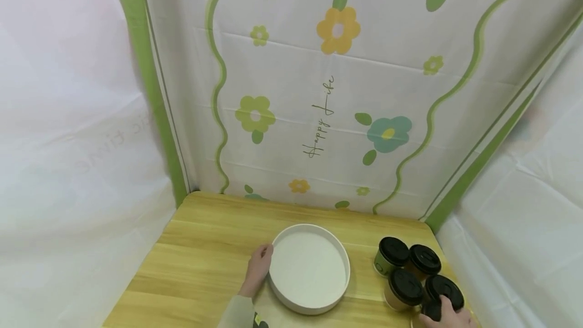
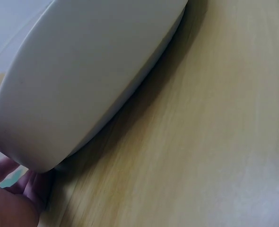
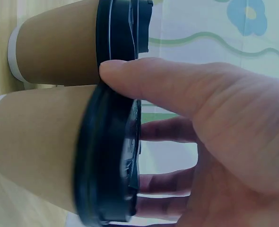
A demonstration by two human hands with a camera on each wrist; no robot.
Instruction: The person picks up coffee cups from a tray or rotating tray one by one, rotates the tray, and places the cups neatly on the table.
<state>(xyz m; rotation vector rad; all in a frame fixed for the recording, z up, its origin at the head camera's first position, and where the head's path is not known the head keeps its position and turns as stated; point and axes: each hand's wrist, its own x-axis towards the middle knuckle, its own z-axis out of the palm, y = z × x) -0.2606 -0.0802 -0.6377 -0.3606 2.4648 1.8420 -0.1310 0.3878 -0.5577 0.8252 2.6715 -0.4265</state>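
A round white tray (image 1: 309,267) with a low wall lies on the wooden table. My left hand (image 1: 258,270) grips its left side; in the left wrist view the fingers (image 2: 33,189) curl at the edge of the tray wall (image 2: 92,71). At the lower right, my right hand (image 1: 448,316) holds a lidded paper coffee cup (image 3: 35,146) from above. The thumb (image 3: 125,78) lies at the near edge of its black lid (image 3: 104,156), and the other fingers reach across to the far side. Another brown cup (image 3: 59,45) stands right beside it.
More black-lidded cups cluster on the right, among them a green one (image 1: 384,264) and a tan one (image 1: 396,297). A patterned white curtain (image 1: 291,75) hangs behind the table (image 1: 205,247), with white sheets (image 1: 514,247) at both sides.
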